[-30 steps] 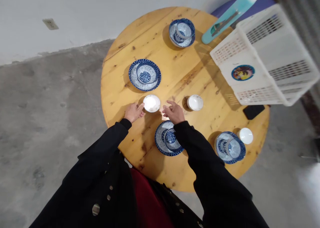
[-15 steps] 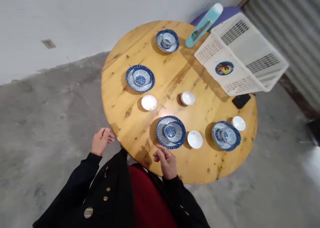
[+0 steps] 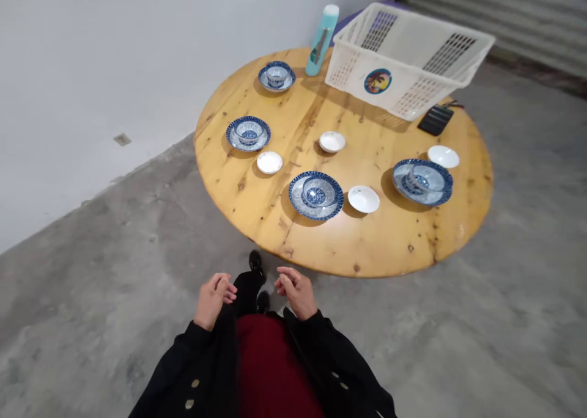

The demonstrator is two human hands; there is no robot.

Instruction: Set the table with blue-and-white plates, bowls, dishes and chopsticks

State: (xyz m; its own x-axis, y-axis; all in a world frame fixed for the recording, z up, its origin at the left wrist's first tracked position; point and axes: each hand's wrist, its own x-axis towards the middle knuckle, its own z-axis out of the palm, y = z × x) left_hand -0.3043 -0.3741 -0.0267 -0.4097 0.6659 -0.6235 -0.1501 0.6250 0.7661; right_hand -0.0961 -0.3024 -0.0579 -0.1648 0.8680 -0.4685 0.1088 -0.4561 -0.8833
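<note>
Both hands hover in front of my body, off the near edge of the round wooden table (image 3: 293,247), holding nothing. My left hand (image 3: 214,299) has loosely bent fingers, slightly apart. Similarly relaxed, my right hand (image 3: 297,291) is close to the table edge without touching it. Nearest to it on the table is a blue-patterned plate (image 3: 296,204) with a matching bowl (image 3: 320,192) on it. A small white bowl (image 3: 364,199) sits just right of that plate. Farther right, another patterned plate (image 3: 403,189) carries a bowl (image 3: 426,178), beside a white bowl (image 3: 443,156).
Two more plate-and-bowl sets (image 3: 248,134) (image 3: 277,77) stand at the left and back. Small white bowls (image 3: 269,162) (image 3: 332,141) sit near the middle. A white plastic basket (image 3: 353,85), a teal bottle (image 3: 321,39) and a black object (image 3: 435,120) are at the back.
My view has turned and levelled, and the table appears farther off. My right hand has moved from over the table edge to in front of it; both hands are now closer together.
</note>
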